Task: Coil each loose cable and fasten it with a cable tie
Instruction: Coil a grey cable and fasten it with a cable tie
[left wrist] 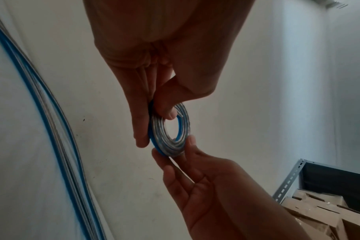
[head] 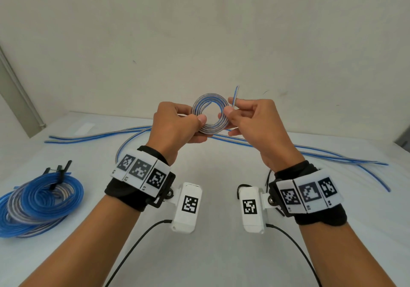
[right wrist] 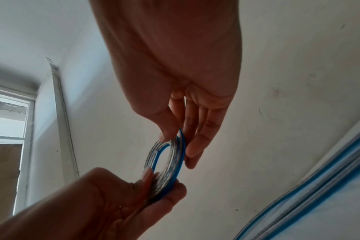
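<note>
While raised above the surface (head: 210,198), a small coiled cable (head: 210,115) is pinched by the left hand (head: 175,124) and right hand (head: 250,120); tied coils (head: 40,200) lie near the left edge.

Left edge of coil (head: 210,113) hidden behind left hand (head: 175,124) thumb; right edge behind right hand (head: 250,120) fingers. Loose cables (head: 332,158) partly blocked by both hands in head view, cut off at frame edge in wrist views, blurred. Black ties (head: 58,171) on finished coils (head: 37,202): too small to tell fastening. Cardboard boxes (left wrist: 318,216) cut off at corner.
</note>
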